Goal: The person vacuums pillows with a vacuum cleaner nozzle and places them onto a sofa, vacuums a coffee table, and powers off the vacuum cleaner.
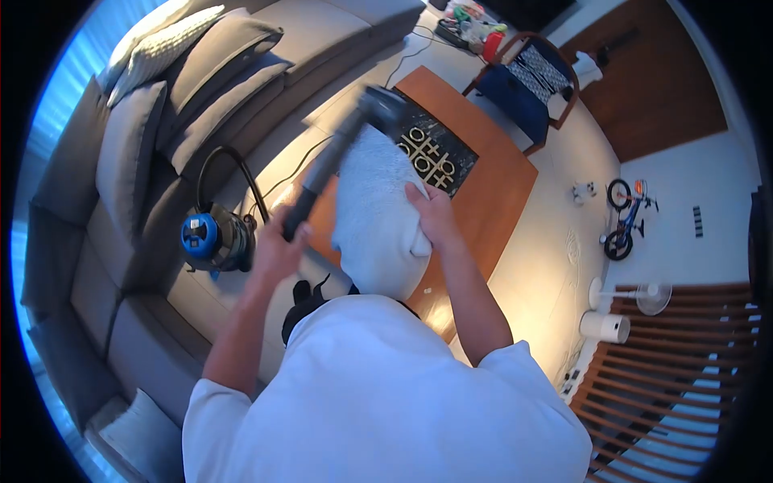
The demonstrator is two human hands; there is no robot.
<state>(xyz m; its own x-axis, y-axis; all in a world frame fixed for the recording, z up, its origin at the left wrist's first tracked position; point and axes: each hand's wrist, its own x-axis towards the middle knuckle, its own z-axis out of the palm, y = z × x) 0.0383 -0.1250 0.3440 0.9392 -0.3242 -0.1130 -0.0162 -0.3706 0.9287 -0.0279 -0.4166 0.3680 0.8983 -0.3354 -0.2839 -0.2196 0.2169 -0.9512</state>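
Observation:
My left hand is closed round the dark tube of a vacuum cleaner wand. The wand slants up and away, and its blurred wide nozzle is at the far end of a pale, fluffy cushion. Whether the nozzle touches the cushion I cannot tell. My right hand grips the cushion by its right edge, thumb on top. The cushion is held up in front of my body, above a wooden coffee table, and hides part of it.
A blue and black canister vacuum with a curved hose stands on the floor at left. A grey sofa with cushions wraps round the left side. A wooden chair, a small bicycle and a white fan are to the right.

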